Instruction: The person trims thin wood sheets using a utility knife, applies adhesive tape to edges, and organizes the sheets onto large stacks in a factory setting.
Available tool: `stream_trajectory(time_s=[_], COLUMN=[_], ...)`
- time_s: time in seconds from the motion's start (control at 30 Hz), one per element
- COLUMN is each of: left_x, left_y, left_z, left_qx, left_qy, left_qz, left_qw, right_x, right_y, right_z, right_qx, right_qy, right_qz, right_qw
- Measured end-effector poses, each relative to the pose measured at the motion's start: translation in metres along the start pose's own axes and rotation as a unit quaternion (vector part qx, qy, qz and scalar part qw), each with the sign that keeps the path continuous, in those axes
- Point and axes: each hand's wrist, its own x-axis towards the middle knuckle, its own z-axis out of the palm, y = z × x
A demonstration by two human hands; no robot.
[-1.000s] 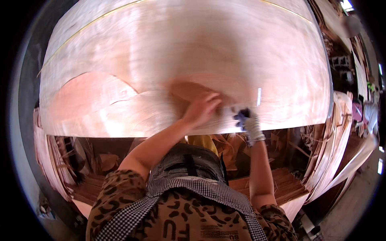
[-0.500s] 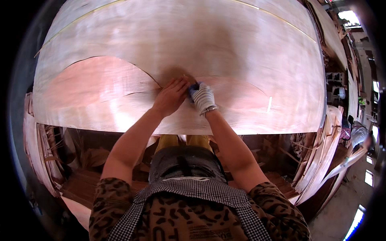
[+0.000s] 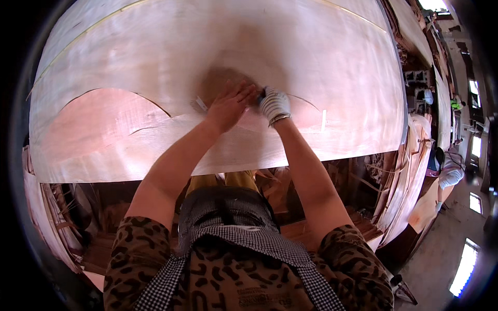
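A broad, pale wood veneer sheet [image 3: 171, 57] spreads in front of me. My left hand [image 3: 228, 108] is bare and lies on it, fingers stretched out together toward the right. Close by on the right, my right hand [image 3: 276, 105] wears a white striped knit glove. Its fingers are closed around something small and dark, too hidden to name, at the sheet's surface. A curved dark seam [image 3: 306, 101] runs right from this hand. Left of my left hand lies a short whitish strip [image 3: 201, 103].
A pinkish, curve-edged area of veneer [image 3: 109, 111] shows at left. A pale strip [image 3: 323, 120] sits at right. Stacked veneer with ragged edges [image 3: 410, 176] hangs below the sheet's right corner. A person [image 3: 452, 168] is at far right, near bright windows.
Both hands have moved right along the sheet, nearer the right pale strip. The short whitish strip now shows beside my left hand. The whole view has shifted and tilted slightly.
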Motion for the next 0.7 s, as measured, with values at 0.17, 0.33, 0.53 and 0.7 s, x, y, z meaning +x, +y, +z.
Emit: stream_trajectory(time_s=[0.17,0.33,0.53,0.7], left_x=[0.004,-0.015,-0.049,-0.030], left_y=[-0.012,0.028,-0.037,-0.124], left_z=[-0.007,-0.024,-0.082,-0.276], left_qx=[-0.420,-0.186,-0.340,-0.417], left_qy=[0.025,0.176,0.261,0.556], left_qz=[-0.148,-0.141,-0.286,-0.259], left_qw=[0.895,0.956,0.857,0.670], right_x=[-0.049,-0.090,-0.083,-0.070], right_y=[0.057,0.098,0.101,0.090], right_z=[-0.030,-0.023,-0.011,-0.008], right_qx=[0.309,-0.053,0.304,0.291], right_qy=[-0.106,-0.028,-0.041,-0.154], right_qz=[0.277,0.216,0.183,0.185], right_qw=[0.904,0.975,0.934,0.926])
